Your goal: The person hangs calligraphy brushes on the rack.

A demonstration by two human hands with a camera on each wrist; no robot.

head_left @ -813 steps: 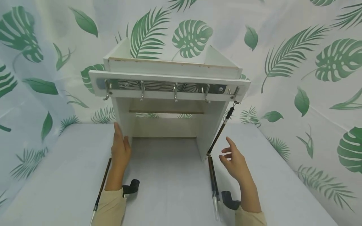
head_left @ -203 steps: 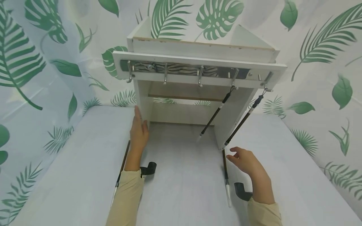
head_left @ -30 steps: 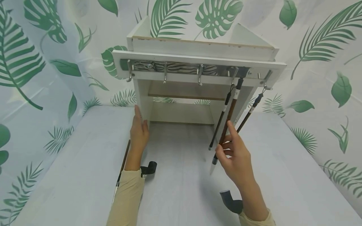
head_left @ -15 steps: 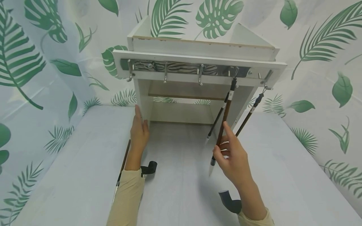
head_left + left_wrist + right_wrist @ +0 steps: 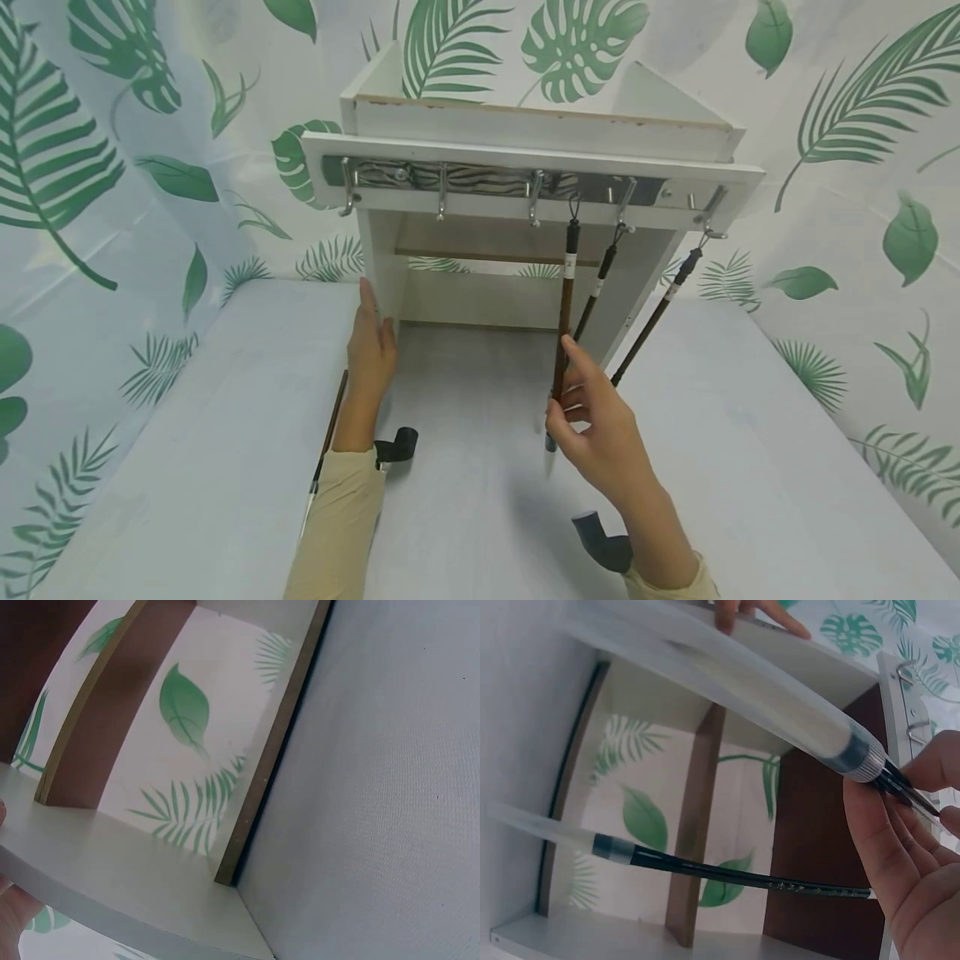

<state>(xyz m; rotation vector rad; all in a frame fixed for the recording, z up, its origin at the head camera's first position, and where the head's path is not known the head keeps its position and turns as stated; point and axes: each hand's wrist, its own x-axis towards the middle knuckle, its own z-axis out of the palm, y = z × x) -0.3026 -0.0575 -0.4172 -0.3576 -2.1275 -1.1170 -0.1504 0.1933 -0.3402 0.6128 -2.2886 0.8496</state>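
Note:
My right hand pinches a calligraphy brush by its brown handle, thumb and fingers on its lower half. It hangs tip down; its clear-capped bristle end shows large in the right wrist view. The brush's black top loop is up at the rail, between the third hook and the fourth hook. Two more brushes hang from the fourth and fifth hooks. My left hand holds the left side panel of the white cabinet, thumb inside and fingers outside.
The cabinet's hook rail runs across its front; the two left hooks bear nothing. Another brush lies on the table, left of my left forearm. A black curved mount sits at my right wrist. A leaf-print cloth hangs behind.
My right hand has lifted a brush from the table and carried it up to the rail, lately leftward past the fourth hook. The second brush hung earlier. My left hand stays put.

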